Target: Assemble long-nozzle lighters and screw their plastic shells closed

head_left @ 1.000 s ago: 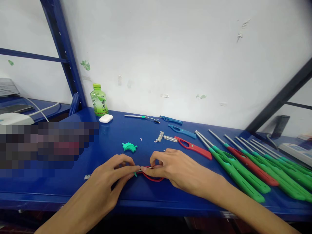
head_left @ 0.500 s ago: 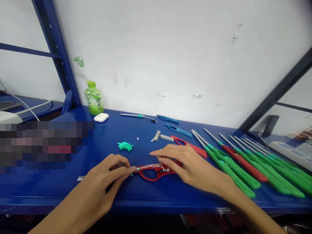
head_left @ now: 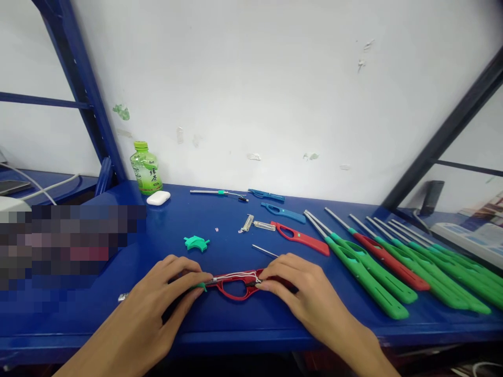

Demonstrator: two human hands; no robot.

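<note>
A red lighter shell half (head_left: 234, 298) lies open side up near the table's front edge, with thin white wires (head_left: 239, 274) running along it. My left hand (head_left: 165, 293) pinches its front end, where a metal tube end and a bit of green plastic show between the fingers. My right hand (head_left: 308, 285) is closed over the handle part, thumb and fingertips at the wires and a small black piece. Its palm hides the rest of the handle. Behind that hand lies a thin metal rod (head_left: 264, 250).
Finished-looking green lighters (head_left: 361, 272) and a red one (head_left: 393, 259) lie at right. Behind are another red shell half (head_left: 302, 240), blue shell halves (head_left: 283, 210), clear tanks (head_left: 264, 225) and a tube assembly (head_left: 208, 192). A green piece (head_left: 197, 243), white case (head_left: 159, 198) and bottle (head_left: 146, 170) are left.
My right fingers have come down onto the wires and black piece inside the red shell. The thin rod behind now shows. My left hand keeps its pinch; the camera view has shifted slightly.
</note>
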